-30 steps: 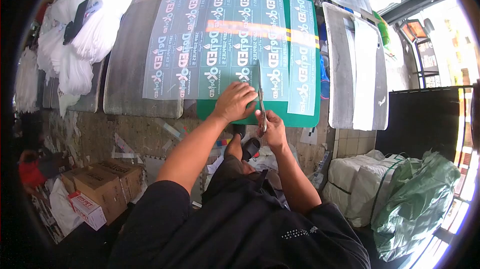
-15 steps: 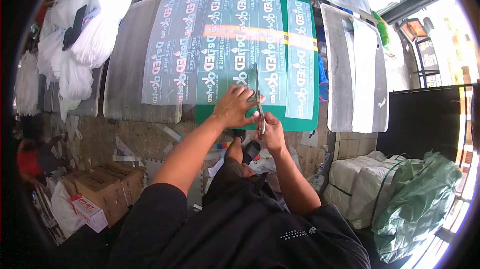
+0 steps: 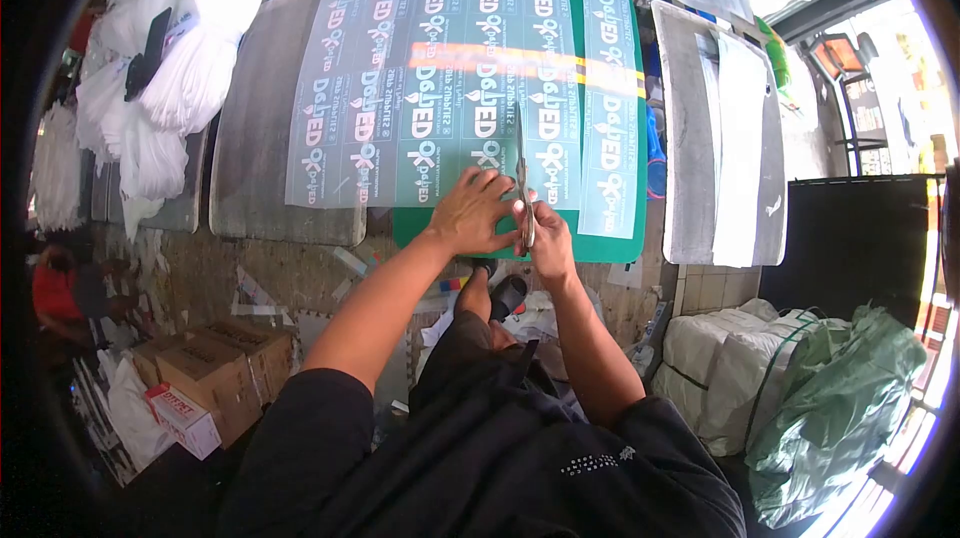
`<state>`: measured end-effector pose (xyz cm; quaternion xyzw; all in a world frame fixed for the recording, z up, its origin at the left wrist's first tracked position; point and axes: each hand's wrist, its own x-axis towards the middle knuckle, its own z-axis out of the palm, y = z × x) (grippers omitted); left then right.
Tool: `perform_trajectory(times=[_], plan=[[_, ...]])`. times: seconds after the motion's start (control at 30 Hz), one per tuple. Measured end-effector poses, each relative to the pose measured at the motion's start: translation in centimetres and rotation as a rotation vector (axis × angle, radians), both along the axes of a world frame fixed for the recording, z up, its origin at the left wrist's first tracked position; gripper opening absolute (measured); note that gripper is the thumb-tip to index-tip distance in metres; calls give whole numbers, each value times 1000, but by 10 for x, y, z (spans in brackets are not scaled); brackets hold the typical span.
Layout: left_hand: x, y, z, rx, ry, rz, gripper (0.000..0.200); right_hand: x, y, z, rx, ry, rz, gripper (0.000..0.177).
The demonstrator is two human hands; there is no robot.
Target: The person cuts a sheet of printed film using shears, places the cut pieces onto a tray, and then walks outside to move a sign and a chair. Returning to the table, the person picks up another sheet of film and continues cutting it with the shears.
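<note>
A translucent sheet printed with rows of white lettering lies over a green board and a grey board. My right hand is closed round the handles of metal scissors, whose blades point away from me over the sheet's near part. Just left of the scissors, my left hand rests on the sheet's near edge with its fingers spread. To the right, a separate printed strip lies on the green board.
Grey boards stand left and right, the right one bearing white strips. White bundles hang at the left. Cardboard boxes and wrapped bales are on the floor. A person in red is at far left.
The view has shifted slightly, so the boards at the right appear further right. The scissors remain in my right hand at the sheet, and my left hand stays spread beside them.
</note>
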<state>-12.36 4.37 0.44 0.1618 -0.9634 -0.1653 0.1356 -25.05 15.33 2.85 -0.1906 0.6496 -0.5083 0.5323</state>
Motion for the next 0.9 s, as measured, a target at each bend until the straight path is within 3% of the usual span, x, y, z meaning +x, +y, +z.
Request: perform_trajectory(times=[0.1, 0.6, 0.7, 0.77, 0.9], plan=[[0, -1, -2, 11, 13, -1, 59, 0, -4, 6, -12, 12, -12, 38], [0, -3, -4, -48, 92, -11, 45, -2, -25, 5, -15, 32, -35, 44], [-1, -2, -5, -22, 2, -12, 50, -4, -31, 6, -10, 17, -34, 45], [-1, -2, -1, 19, -22, 7, 40, -7, -35, 2, -18, 14, -30, 45], [-1, -3, 5, 39, -40, 16, 41, -11, -43, -2, -42, 24, -26, 44]])
